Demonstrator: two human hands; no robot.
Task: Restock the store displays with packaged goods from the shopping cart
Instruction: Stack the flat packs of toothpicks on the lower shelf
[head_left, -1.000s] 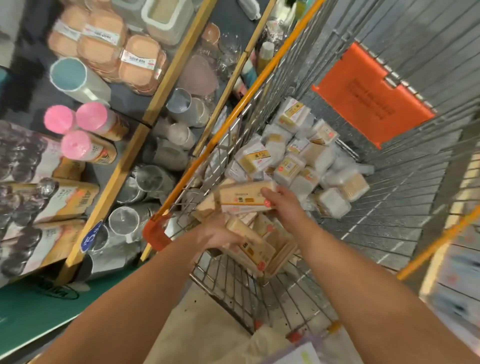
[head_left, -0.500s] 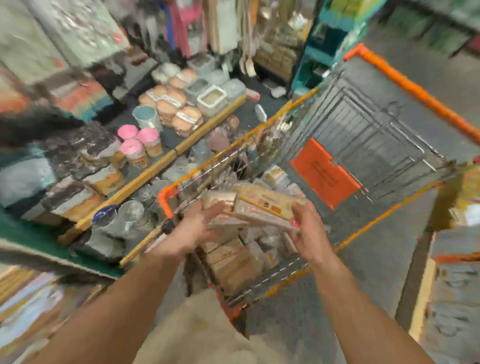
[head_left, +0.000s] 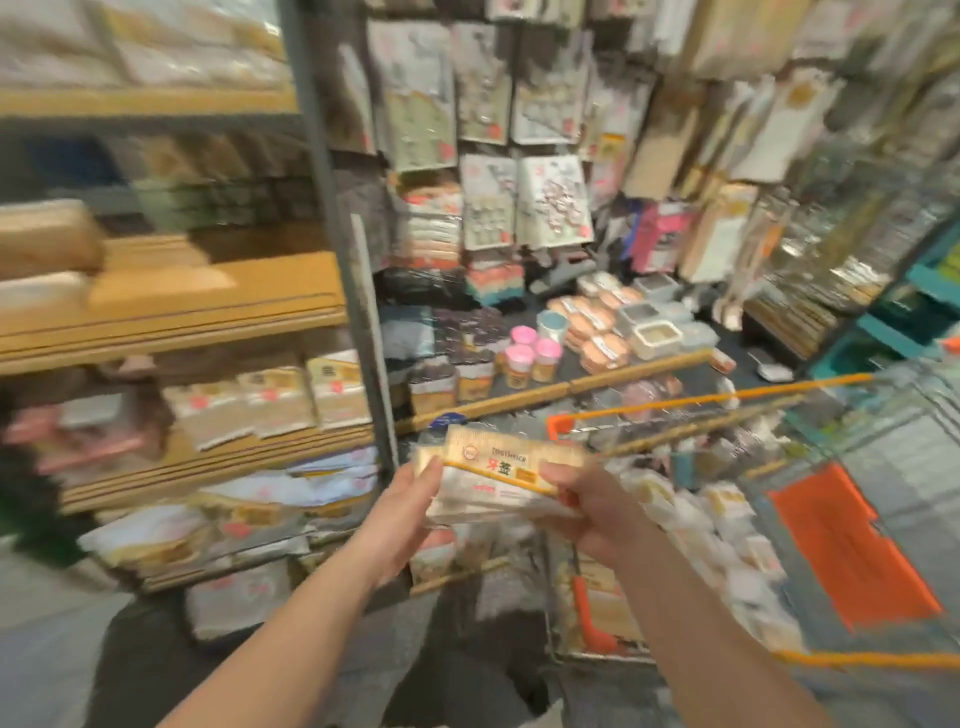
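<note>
Shelves (head_left: 197, 312) crowded with wrapped goods fill our left side, much of it blurred; hanging packets (head_left: 519, 197) cover the wall ahead, and pink-lidded jars (head_left: 530, 353) stand on a low display beyond; our cart (head_left: 727, 405) with its orange rim sits to the right, piled with pale packs (head_left: 701, 519). We hold a stack of toothpick packs (head_left: 498, 478) between both hands, in front of the shelf post (head_left: 374, 364); our left hand (head_left: 410, 514) supports its left end with fingers laid along it; our right hand (head_left: 592, 514) grips its right end, thumb on top.
</note>
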